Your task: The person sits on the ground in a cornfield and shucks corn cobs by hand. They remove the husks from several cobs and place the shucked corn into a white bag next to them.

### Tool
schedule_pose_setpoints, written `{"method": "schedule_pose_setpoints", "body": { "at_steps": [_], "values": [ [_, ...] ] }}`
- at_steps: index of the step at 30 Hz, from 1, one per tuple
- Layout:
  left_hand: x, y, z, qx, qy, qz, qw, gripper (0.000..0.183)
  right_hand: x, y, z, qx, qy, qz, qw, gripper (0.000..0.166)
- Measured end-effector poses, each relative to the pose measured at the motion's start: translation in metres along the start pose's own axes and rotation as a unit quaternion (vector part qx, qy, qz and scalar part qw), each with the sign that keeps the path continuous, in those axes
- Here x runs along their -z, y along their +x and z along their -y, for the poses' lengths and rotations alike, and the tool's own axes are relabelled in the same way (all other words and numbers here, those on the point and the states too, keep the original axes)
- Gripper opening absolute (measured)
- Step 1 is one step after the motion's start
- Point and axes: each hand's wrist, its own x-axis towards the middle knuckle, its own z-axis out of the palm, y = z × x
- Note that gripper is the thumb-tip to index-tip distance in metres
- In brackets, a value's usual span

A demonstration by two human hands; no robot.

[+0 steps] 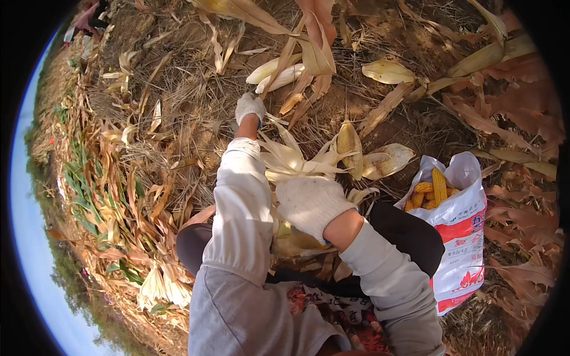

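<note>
My left hand (pixel 249 108), in a whitish knit glove, is stretched out just short of two ears of corn in pale husks (pixel 281 77) on the ground. Its fingers are too small and hidden to tell whether they hold anything. My right hand (pixel 311 205), gloved alike, is bent inward above the husks between my knees, back towards the camera; its fingers and anything in them are hidden. Peeled-back corn husks (pixel 285 158) spread out just beyond it. To the right, a white and red woven sack (pixel 461 240) stands with its mouth wide, holding husked yellow corn cobs (pixel 439 186).
Dry corn stalks and leaves (pixel 525 107) lie along the right side. More husks (pixel 387 161) are scattered ahead. A heap of dry and green stalks (pixel 84 191) runs down the left. Part of a person (pixel 84 20) shows at the far upper left.
</note>
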Motion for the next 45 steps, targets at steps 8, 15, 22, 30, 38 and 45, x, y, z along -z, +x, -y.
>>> {"method": "schedule_pose_setpoints", "body": {
  "at_steps": [8, 15, 22, 30, 38, 45],
  "values": [
    [-0.001, 0.074, -0.046, -0.064, 0.098, -0.017, 0.993, 0.043, 0.009, 0.042, -0.015, 0.001, -0.026, 0.039, 0.999, 0.014],
    [-0.018, 0.122, -0.058, -0.162, 0.105, 0.083, 0.978, 0.069, 0.025, 0.053, -0.030, -0.045, 0.027, 0.106, 0.993, 0.020],
    [-0.008, 0.122, -0.057, -0.174, 0.236, 0.191, 0.937, 0.066, 0.020, 0.056, -0.038, -0.034, 0.009, 0.057, 0.998, 0.015],
    [-0.123, 0.056, 0.039, 0.050, -0.192, 0.165, 0.966, 0.075, 0.019, 0.050, -0.025, -0.014, -0.033, 0.042, 0.999, 0.014],
    [-0.122, -0.153, 0.043, 0.173, -0.593, 0.313, 0.722, 0.052, 0.000, 0.020, -0.009, -0.043, -0.158, -0.024, 0.986, 0.031],
    [0.012, -0.222, 0.019, 0.003, -0.766, 0.273, 0.582, 0.040, 0.043, -0.005, 0.018, -0.072, -0.058, -0.049, 0.994, 0.037]
  ]
}}
